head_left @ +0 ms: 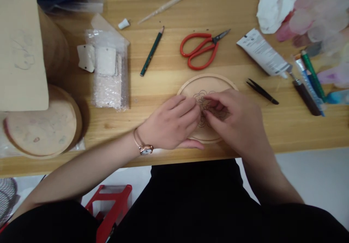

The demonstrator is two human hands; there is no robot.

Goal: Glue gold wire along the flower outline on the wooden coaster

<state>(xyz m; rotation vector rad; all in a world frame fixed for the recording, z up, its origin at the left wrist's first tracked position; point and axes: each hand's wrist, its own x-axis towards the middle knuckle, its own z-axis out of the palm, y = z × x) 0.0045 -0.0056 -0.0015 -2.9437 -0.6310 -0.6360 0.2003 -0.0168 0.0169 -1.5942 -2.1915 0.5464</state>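
Wooden table [163, 79] bears, near its front edge, the round board [209, 84], facing up, equally long each way. Left hand [171, 121] bends fingers together (tips are hidden); right hand [238, 117] nearly closes thumb and forefinger over flower lines [200, 94], if pinching, I cannot tell.

- a single view, worn on the head, looks forward and down
- it sits above the black-clad lap [196, 199], facing the wooden table [152, 86]
- it looks closely over the left hand [174, 121] and right hand [237, 117]

Hands [197, 117] over round board [191, 86], contact unclear
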